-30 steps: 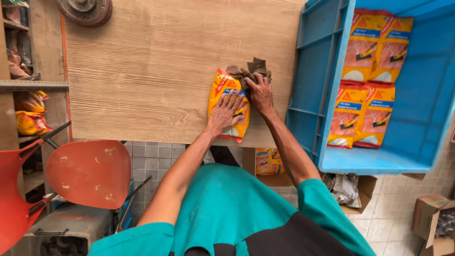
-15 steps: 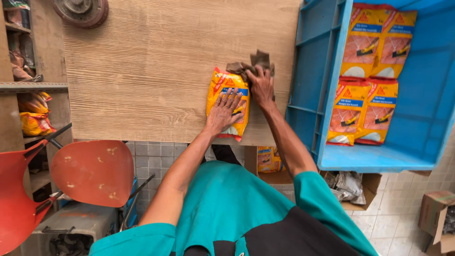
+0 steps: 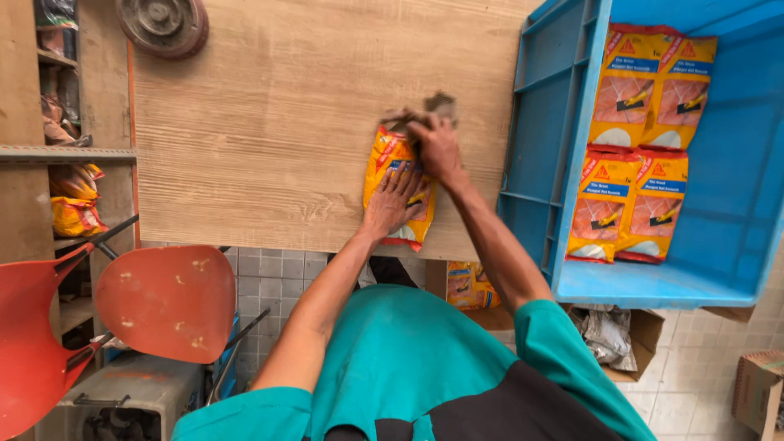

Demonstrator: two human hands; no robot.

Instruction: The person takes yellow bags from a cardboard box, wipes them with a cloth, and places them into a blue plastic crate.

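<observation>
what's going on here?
A person in a teal top works at a wooden table. The left hand lies flat on a yellow packet, pinning it down. The right hand presses a brown rag at the packet's far end. Four like packets lie in a blue crate to the right.

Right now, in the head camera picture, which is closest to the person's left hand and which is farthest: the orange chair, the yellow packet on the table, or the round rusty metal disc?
1. Yellow packet: flat on the wooden table, under the left hand.
2. Orange plastic chair: lower left, off the table.
3. Round rusty metal disc: far top-left corner.
</observation>
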